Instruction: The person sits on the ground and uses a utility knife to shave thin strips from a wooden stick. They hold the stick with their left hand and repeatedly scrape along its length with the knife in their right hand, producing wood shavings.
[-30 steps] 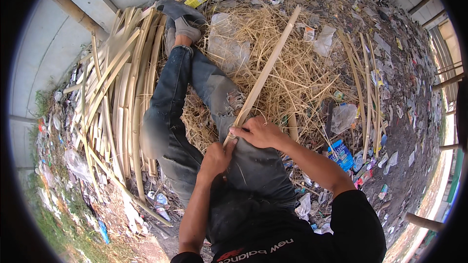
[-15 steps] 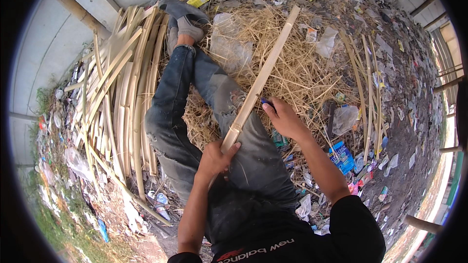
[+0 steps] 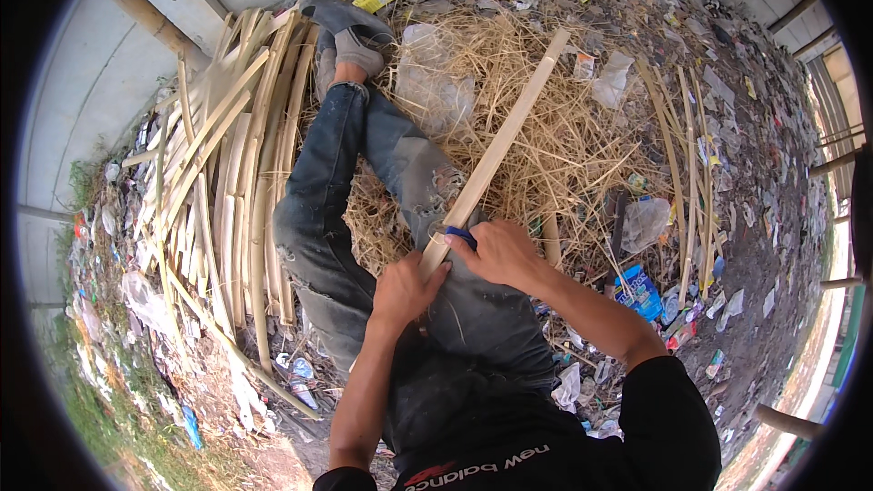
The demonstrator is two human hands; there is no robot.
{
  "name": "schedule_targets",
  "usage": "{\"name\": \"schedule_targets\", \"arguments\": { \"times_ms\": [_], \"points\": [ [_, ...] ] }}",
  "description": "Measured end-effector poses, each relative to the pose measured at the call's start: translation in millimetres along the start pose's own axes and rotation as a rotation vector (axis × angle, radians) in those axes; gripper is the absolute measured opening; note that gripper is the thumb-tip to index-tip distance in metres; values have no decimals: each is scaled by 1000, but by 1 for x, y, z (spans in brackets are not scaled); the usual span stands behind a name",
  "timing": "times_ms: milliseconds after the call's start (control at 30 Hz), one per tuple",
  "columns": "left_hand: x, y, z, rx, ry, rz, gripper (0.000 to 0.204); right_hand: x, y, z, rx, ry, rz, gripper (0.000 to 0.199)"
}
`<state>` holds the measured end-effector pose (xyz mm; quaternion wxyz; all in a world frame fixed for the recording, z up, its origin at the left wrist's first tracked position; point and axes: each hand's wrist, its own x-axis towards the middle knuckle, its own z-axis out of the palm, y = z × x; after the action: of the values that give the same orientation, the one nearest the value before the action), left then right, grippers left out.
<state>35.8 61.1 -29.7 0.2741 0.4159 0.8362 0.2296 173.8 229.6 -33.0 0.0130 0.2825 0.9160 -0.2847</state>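
Two bare hands work one long bamboo strip [image 3: 496,150], which slants from the seated person's lap up across a heap of dry shavings [image 3: 564,127]. The left hand [image 3: 403,289] is wrapped tight round the strip's near end, pinning it against the thigh of the worn jeans [image 3: 382,173], apparently so the piece cannot slide. The right hand [image 3: 498,253] is closed over a blue-handled tool [image 3: 461,235] set against the strip just above the left hand; the blade itself is hidden under the fingers. Split bamboo slats [image 3: 227,191] lie fanned out beside the left leg, within easy reach, and litter [image 3: 691,173] covers the ground to the right. Half a second ago the right hand was farther up the strip, clear of the left; it has since come back down to sit just beside it. The strip's slant and the left hand's grip look unchanged.
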Motion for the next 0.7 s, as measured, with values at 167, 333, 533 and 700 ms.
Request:
{"name": "schedule_targets", "arguments": {
  "times_ms": [167, 333, 533, 700],
  "points": [
    [-8, -4, 4, 13, -21, 23, 50, -4, 0, -5, 73, -27, 50, 73],
    [-23, -15, 1, 29, -25, 65, 47, -8, 3, 2, 153, -47, 96, 73],
    [-68, -39, -34, 90, -89, 65, 43, -9, -9, -5, 95, -171, 80, 67],
    [-125, -68, -60, 172, -78, 111, 41, -6, 3, 3, 201, -42, 113, 66]
  ]
}}
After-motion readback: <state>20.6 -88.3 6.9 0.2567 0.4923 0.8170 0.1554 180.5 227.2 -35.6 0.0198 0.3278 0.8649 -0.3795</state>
